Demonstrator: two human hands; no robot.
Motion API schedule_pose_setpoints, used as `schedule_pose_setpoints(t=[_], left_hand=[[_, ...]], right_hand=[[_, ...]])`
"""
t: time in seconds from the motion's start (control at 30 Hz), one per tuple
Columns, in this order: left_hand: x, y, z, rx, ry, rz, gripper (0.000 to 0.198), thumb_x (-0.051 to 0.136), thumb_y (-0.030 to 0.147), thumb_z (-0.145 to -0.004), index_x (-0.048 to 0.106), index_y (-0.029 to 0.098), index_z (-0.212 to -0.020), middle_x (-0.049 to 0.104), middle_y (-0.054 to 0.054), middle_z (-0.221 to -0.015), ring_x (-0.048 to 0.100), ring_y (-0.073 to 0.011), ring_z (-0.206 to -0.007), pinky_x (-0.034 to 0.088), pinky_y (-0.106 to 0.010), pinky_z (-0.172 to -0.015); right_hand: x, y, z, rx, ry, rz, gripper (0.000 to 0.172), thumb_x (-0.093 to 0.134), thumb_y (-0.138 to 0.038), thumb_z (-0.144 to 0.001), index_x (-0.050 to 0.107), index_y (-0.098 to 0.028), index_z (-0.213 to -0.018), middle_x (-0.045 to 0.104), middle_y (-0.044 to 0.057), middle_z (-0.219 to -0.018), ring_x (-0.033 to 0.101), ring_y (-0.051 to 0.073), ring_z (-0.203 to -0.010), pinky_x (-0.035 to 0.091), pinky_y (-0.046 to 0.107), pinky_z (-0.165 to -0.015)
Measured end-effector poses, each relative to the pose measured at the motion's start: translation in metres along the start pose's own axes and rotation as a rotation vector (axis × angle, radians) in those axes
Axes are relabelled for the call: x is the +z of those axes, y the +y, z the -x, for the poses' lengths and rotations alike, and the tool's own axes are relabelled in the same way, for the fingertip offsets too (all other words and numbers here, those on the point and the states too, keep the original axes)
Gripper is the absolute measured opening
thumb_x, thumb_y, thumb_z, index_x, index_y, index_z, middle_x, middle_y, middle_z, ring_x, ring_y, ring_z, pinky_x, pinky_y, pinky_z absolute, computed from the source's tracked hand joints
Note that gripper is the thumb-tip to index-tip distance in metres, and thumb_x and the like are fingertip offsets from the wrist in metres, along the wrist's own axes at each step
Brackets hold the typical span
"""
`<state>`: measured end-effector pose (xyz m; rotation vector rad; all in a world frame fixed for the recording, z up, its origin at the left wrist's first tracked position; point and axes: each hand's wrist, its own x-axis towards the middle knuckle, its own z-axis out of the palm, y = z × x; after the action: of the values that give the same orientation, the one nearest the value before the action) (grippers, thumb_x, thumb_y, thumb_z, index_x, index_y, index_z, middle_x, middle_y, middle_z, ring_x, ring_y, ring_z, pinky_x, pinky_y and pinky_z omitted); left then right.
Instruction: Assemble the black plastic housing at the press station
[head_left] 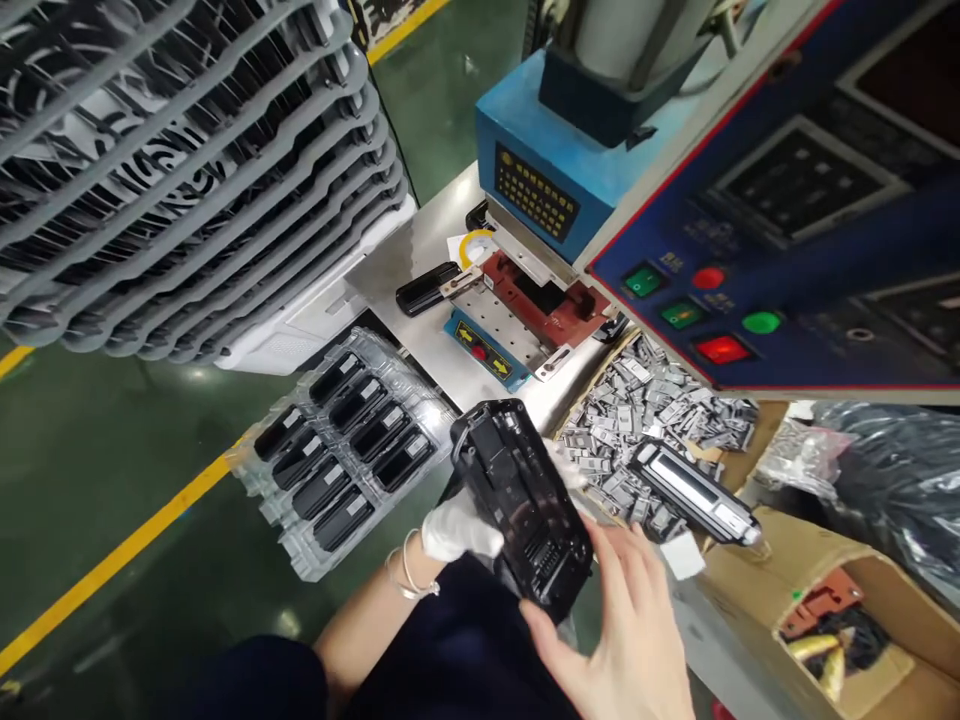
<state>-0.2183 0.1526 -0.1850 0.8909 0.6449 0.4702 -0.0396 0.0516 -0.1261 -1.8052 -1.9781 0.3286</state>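
Your right hand [626, 625], bare, lower centre: fingers spread open against black housing [525, 505], steadying its near end. Your left hand [457, 527], white-gloved, grips housing from left side, inner face turned up to you for view. Clear tray [337, 450] of black parts left of centre, within reach. Grey clips [652, 410] heaped right, beside press fixture [517, 315] at centre.
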Motion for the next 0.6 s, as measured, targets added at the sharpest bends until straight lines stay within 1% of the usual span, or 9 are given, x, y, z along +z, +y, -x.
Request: schedule_pose_setpoints(t=[0.07, 0.13, 0.17, 0.23, 0.3, 0.4, 0.47, 0.53, 0.6], left_hand=[[-0.015, 0.001, -0.016, -0.004, -0.029, 0.026, 0.095, 0.082, 0.081, -0.061, 0.069, 0.024, -0.135, 0.067, -0.012, -0.145, 0.051, -0.0408, -0.146, 0.042, -0.058, -0.124], [-0.035, 0.001, -0.027, -0.031, -0.029, 0.042, 0.112, 0.088, 0.076, -0.053, 0.06, 0.026, -0.149, 0.054, -0.009, -0.161, 0.037, -0.0417, -0.156, 0.033, -0.054, -0.131], [-0.047, 0.001, -0.03, -0.055, -0.007, 0.038, 0.116, 0.089, 0.073, -0.055, 0.053, 0.027, -0.155, 0.044, -0.008, -0.168, 0.03, -0.04, -0.16, 0.027, -0.052, -0.133], [-0.074, 0.002, -0.032, -0.114, 0.091, 0.005, 0.11, 0.082, 0.069, -0.071, 0.04, 0.028, -0.164, 0.025, -0.007, -0.177, 0.017, -0.0335, -0.165, 0.017, -0.048, -0.136], [-0.101, 0.008, -0.035, -0.158, 0.229, -0.063, 0.1, 0.07, 0.065, -0.085, 0.029, 0.029, -0.168, 0.016, -0.004, -0.179, 0.009, -0.0276, -0.166, 0.01, -0.045, -0.137], [-0.141, 0.021, -0.054, -0.166, 0.459, -0.209, 0.105, 0.068, 0.062, -0.089, 0.012, 0.027, -0.171, 0.005, -0.004, -0.18, 0.002, -0.0264, -0.167, 0.003, -0.046, -0.137], [-0.167, 0.029, -0.077, -0.137, 0.601, -0.324, 0.109, 0.07, 0.054, -0.089, 0.006, 0.023, -0.171, -0.001, -0.004, -0.18, -0.003, -0.0267, -0.167, -0.002, -0.044, -0.136], [-0.191, 0.031, -0.104, -0.093, 0.69, -0.419, 0.108, 0.068, 0.039, -0.087, 0.004, 0.02, -0.171, 0.0, -0.003, -0.18, -0.003, -0.0266, -0.167, -0.002, -0.038, -0.136], [-0.214, 0.029, -0.13, -0.061, 0.722, -0.475, 0.107, 0.065, 0.026, -0.082, 0.005, 0.018, -0.171, 0.005, -0.003, -0.18, 0.003, -0.0264, -0.167, 0.004, -0.035, -0.135]], right_hand=[[0.008, 0.02, -0.018, -0.004, 0.061, 0.046, 0.069, 0.046, -0.063, -0.105, 0.055, 0.0, -0.131, 0.062, 0.026, -0.111, 0.06, 0.045, -0.107, 0.057, 0.07, -0.093], [0.014, 0.05, -0.039, -0.027, 0.117, 0.141, 0.076, 0.044, -0.067, -0.104, 0.06, 0.005, -0.124, 0.062, 0.028, -0.104, 0.061, 0.047, -0.1, 0.057, 0.07, -0.088], [0.016, 0.066, -0.051, -0.038, 0.132, 0.201, 0.082, 0.04, -0.07, -0.104, 0.063, 0.007, -0.12, 0.063, 0.029, -0.101, 0.061, 0.048, -0.098, 0.057, 0.069, -0.086], [0.02, 0.096, -0.077, -0.042, 0.132, 0.333, 0.097, 0.027, -0.076, -0.103, 0.066, 0.012, -0.117, 0.063, 0.031, -0.097, 0.061, 0.049, -0.095, 0.055, 0.068, -0.088], [0.022, 0.117, -0.105, 0.014, 0.084, 0.471, 0.101, 0.019, -0.077, -0.102, 0.067, 0.011, -0.12, 0.065, 0.031, -0.097, 0.063, 0.049, -0.093, 0.055, 0.064, -0.087], [0.025, 0.129, -0.147, 0.226, -0.124, 0.598, 0.078, 0.051, -0.067, -0.102, 0.058, 0.002, -0.137, 0.069, 0.026, -0.107, 0.067, 0.043, -0.092, 0.053, 0.048, -0.072], [0.029, 0.131, -0.173, 0.308, -0.221, 0.59, 0.076, 0.07, -0.057, -0.1, 0.048, -0.002, -0.147, 0.07, 0.026, -0.113, 0.069, 0.04, -0.097, 0.048, 0.041, -0.067], [0.035, 0.132, -0.194, 0.286, -0.204, 0.544, 0.077, 0.073, -0.054, -0.101, 0.046, 0.001, -0.147, 0.069, 0.029, -0.114, 0.069, 0.04, -0.106, 0.047, 0.039, -0.071], [0.043, 0.134, -0.211, 0.259, -0.173, 0.493, 0.078, 0.073, -0.054, -0.1, 0.048, 0.006, -0.144, 0.067, 0.033, -0.113, 0.068, 0.042, -0.111, 0.047, 0.04, -0.076]])
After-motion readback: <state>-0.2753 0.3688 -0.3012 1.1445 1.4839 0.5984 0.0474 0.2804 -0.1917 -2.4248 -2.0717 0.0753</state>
